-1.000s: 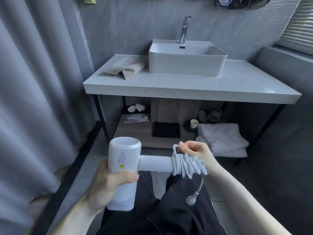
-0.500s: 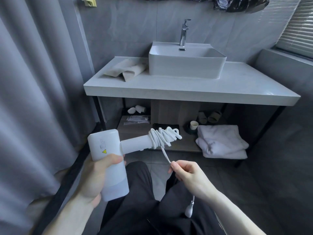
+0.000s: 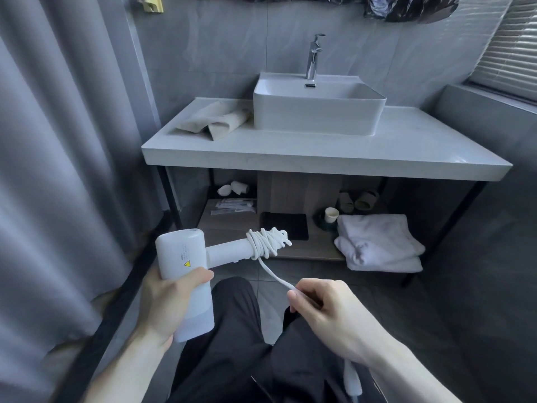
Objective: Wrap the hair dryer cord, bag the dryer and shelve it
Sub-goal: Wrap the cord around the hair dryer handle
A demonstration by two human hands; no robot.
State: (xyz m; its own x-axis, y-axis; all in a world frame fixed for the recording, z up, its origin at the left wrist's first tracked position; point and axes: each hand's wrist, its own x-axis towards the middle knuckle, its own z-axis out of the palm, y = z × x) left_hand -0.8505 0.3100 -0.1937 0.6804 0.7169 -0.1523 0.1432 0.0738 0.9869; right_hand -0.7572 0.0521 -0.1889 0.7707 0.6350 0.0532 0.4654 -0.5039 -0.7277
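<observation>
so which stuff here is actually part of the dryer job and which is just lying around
In the job:
dryer, gripped by the left hand
cord, part wound on the dryer's handle, its loose end pinched by the right hand
plug, hanging
shelf under the counter

Lying about:
cloth
sink
towels
cup
black mat

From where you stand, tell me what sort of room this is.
A bathroom, probably in a hotel or guest room: a vessel basin with a tap on a counter, and folded white towels on the shelf below it.
</observation>
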